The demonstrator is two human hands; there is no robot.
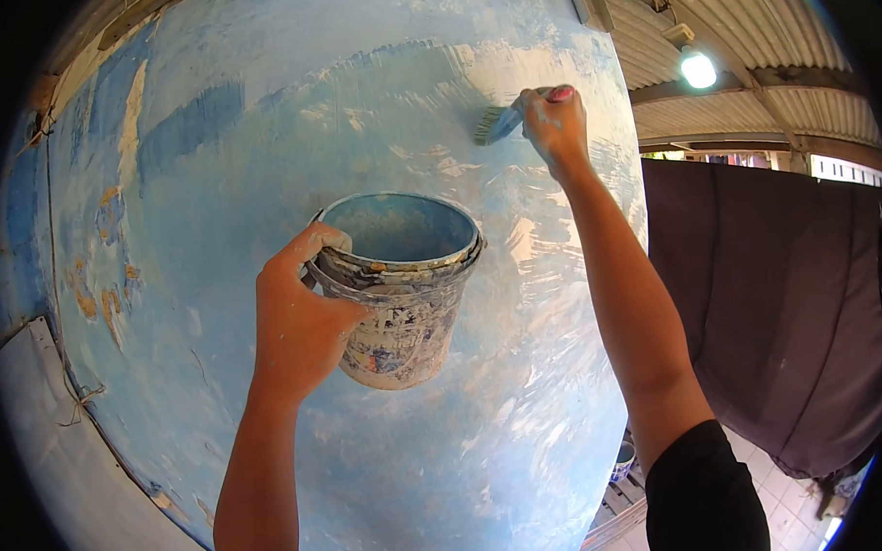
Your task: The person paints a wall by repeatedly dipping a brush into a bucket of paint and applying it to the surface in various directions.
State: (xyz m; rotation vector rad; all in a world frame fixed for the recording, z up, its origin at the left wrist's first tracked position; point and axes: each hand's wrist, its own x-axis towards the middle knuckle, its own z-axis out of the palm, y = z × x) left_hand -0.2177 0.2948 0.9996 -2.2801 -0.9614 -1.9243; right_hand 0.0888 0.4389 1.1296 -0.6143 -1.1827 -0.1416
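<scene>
My left hand grips the rim of a paint-smeared bucket in front of the wall, with its thumb and fingers closed on the upper edge. The inside of the bucket is coated blue. At the upper right, my right hand is closed round the handle of a paint brush. The bristles point left and lie at the wall. Patchy light blue paint covers much of the wall, and pale streaks show around the brush and below it.
A dark cloth hangs at the right, beneath a corrugated roof with a lit bulb. Low down near the wall's right edge stands a small bucket. A pale sheet leans at the lower left.
</scene>
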